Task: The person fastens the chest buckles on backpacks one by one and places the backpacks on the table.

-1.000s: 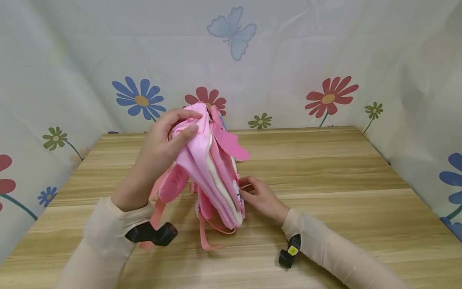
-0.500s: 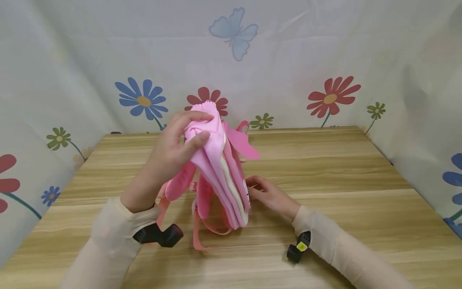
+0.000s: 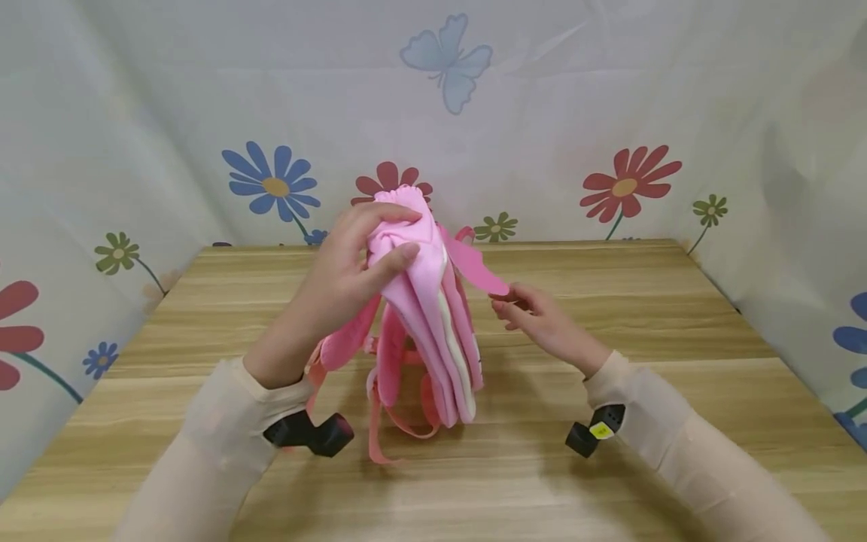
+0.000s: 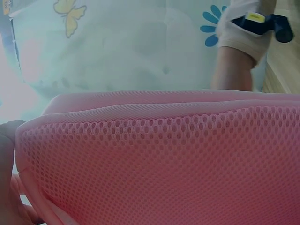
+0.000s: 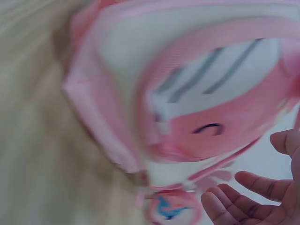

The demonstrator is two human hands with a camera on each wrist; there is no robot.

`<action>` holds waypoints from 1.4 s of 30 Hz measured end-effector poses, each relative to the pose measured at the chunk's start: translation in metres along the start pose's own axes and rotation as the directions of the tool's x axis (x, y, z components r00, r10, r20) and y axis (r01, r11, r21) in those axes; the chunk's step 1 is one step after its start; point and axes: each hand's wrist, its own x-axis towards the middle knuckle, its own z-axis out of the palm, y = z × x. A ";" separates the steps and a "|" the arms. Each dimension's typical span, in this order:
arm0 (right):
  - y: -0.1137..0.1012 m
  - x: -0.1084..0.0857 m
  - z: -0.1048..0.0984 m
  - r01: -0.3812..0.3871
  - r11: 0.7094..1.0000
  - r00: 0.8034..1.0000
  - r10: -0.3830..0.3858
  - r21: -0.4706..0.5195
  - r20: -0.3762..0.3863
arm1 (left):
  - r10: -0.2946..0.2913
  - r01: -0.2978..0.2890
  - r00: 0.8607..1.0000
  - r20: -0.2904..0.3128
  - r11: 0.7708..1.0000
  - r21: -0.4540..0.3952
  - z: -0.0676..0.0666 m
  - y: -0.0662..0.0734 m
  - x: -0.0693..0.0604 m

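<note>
A small pink children's backpack (image 3: pixel 423 263) stands tilted on the table, its side towards me. My left hand (image 3: pixel 352 278) grips its upper corner, thumb on the near side. Pink mesh padding (image 4: pixel 164 159) on its back fills the left wrist view. Shoulder straps (image 3: pixel 389 354) hang at its left. From its front a darker pink flap (image 3: pixel 474 267) sticks out to the right. My right hand (image 3: pixel 549 324) is at the flap's tip; in the right wrist view its fingers (image 5: pixel 255 185) are spread and loosely bent, thumb apart. That view also shows a cartoon face panel (image 5: pixel 220 133) and a round tag (image 5: pixel 171 206).
The wood-grain table (image 3: pixel 609 301) extends around the backpack on both sides. White cloth (image 3: pixel 542 98) with printed flowers and a butterfly encloses its back and sides. Black wrist cameras (image 3: pixel 311 435) are strapped to both sleeves.
My right hand has moved from the backpack's lower front up and right to the flap's tip. The left hand and the backpack have shifted slightly right, the bag now more upright.
</note>
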 end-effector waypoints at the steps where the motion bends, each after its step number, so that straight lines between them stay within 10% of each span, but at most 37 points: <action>1: -0.006 0.001 -0.005 0.005 1.000 1.000 -0.005 -0.023 -0.009 | 0.003 -0.003 1.000 0.002 1.000 0.003 0.001 0.001 0.001; 21: -0.113 0.011 -0.078 0.004 0.930 0.969 -0.094 -0.367 -0.228 | 0.002 -0.002 1.000 0.004 1.000 0.009 0.012 0.008 0.013; 35: -0.157 0.027 -0.068 0.136 0.908 0.980 -0.182 -0.396 -0.081 | -0.005 0.005 0.999 0.037 1.000 -0.002 0.018 0.015 0.019; 42: -0.170 0.035 -0.059 0.162 0.877 0.986 -0.163 -0.451 0.038 | -0.044 0.054 0.998 0.049 0.970 -0.237 0.022 0.017 0.022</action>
